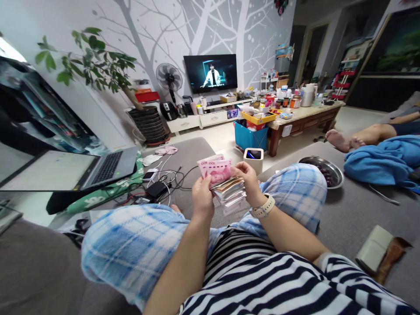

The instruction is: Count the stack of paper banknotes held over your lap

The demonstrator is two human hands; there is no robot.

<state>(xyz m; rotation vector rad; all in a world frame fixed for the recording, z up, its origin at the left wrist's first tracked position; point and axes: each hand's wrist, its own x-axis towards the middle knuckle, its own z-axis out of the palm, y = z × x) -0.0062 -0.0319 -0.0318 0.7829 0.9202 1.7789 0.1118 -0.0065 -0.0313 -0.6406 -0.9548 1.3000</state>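
**Thin grip, uneven edges: spilling looks like the main risk**

The square cream bin [259, 166] marks the spot. Just on the wearer's side of it and a little to its left, pink banknotes [216, 173] lean over a thick stack of mixed paper [229, 194]. The left hand [202, 197] grasps the left end of both, thumb pressed on the pink front; its other fingers are mostly hidden. The right hand [247, 179] pinches the right edge of the pink banknotes, with its lower fingers against the stack.

The sheets in the stack are ragged and splayed on the side away from the bin, and no band shows around them. If the left thumb eased, the lower sheets would probably slide out first, onto the plaid trousers [295, 190] or the grey sofa [354, 214].

The pink banknotes overlap closely, so two could cling together and be taken as one. A quick tug from the right hand might also drag a thinner sheet along.

A sheet flicked forward could land on the bin itself; whether its dark top is a hole, I cannot tell. One drifting left of the bin could get lost among the cables [172, 179]; one drifting right might reach the metal bowl [337, 181].
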